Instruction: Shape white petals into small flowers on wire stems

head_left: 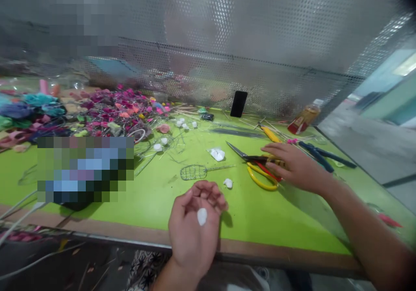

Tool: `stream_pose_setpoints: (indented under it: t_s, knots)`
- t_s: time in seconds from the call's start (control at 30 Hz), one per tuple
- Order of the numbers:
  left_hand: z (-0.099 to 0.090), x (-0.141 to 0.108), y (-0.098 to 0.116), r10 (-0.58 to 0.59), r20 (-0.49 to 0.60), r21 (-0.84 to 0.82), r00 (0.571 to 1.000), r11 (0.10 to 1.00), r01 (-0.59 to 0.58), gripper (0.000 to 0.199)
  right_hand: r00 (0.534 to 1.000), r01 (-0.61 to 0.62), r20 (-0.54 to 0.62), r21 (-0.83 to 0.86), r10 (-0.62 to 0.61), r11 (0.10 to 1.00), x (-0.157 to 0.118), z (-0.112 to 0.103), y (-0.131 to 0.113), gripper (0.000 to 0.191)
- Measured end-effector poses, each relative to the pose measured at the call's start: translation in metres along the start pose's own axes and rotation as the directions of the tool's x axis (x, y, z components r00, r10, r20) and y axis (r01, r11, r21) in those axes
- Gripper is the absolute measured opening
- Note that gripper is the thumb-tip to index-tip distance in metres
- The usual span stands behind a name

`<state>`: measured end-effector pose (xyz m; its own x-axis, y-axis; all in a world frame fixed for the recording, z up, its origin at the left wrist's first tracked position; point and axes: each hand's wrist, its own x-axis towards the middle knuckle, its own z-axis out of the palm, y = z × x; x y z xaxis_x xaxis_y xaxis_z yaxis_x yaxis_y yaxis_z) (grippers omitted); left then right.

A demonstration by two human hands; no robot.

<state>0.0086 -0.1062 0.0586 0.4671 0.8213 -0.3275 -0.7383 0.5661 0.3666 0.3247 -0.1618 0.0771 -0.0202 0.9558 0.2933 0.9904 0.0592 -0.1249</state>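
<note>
My left hand (196, 228) is palm up over the table's front edge, its fingers curled loosely, with a small white piece (202, 216) resting in the palm. My right hand (292, 165) reaches over the handles of scissors (262, 182) with yellow loops, its fingers touching a dark and yellow handled tool (271, 161) there. Between the hands a white lump (228, 183) lies on the green table. Beyond it are a crumpled white piece (217, 154) and a small wire racket shape (194, 172).
Colourful craft pieces (120, 109) are heaped at the left behind a pixelated dark object (78, 198). A black phone (238, 104) leans on the perforated metal panel (201, 31). At right stand a bottle (303, 118) and dark-handled pliers (320, 154).
</note>
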Motion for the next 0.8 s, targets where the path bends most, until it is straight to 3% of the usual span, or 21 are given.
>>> stream_pose_setpoints:
  t_s: [0.07,0.13,0.27,0.37,0.47,0.6,0.67,0.73,0.8]
  knots:
    - [-0.003,0.003,0.005,-0.02,-0.047,-0.017,0.999,1.0,0.019,0.023,0.965,-0.075,0.252,0.019,0.068,0.997,0.002,0.003,0.027,0.052]
    - [-0.005,0.003,0.006,-0.027,-0.036,-0.015,0.999,1.0,0.027,0.022,0.931,-0.139,0.344,0.016,0.125,0.99,0.002,0.007,0.045,0.06]
    - [-0.005,0.0,0.005,-0.03,-0.009,-0.014,1.0,0.999,0.03,0.026,0.919,-0.2,0.341,-0.027,0.197,0.979,0.007,0.009,0.056,0.068]
    - [-0.003,-0.003,0.005,-0.062,0.025,-0.032,0.998,0.997,0.063,0.036,0.916,-0.221,0.332,-0.048,0.224,0.974,0.012,0.007,0.054,0.044]
    - [-0.003,-0.005,0.006,-0.056,0.096,-0.066,0.994,0.996,0.063,0.053,0.935,-0.238,0.25,-0.088,0.253,0.967,0.011,0.001,0.049,0.028]
    - [0.001,-0.009,0.008,0.081,0.262,-0.099,0.962,0.994,-0.056,0.066,0.974,-0.218,0.053,-0.039,0.219,0.975,-0.002,-0.009,0.03,0.028]
    - [0.006,-0.009,0.011,0.174,0.36,-0.079,0.917,0.985,-0.156,0.069,0.981,-0.189,-0.015,0.148,0.194,0.971,-0.014,-0.011,0.008,0.027]
    - [0.013,-0.009,0.015,0.267,0.441,-0.035,0.857,0.959,-0.281,0.072,0.984,-0.17,0.138,0.489,0.116,0.856,-0.029,-0.011,-0.021,0.024]
    - [0.02,-0.009,0.019,0.337,0.488,0.009,0.805,0.921,-0.391,0.076,0.976,-0.151,0.217,0.583,0.026,0.798,-0.043,-0.008,-0.052,0.024]
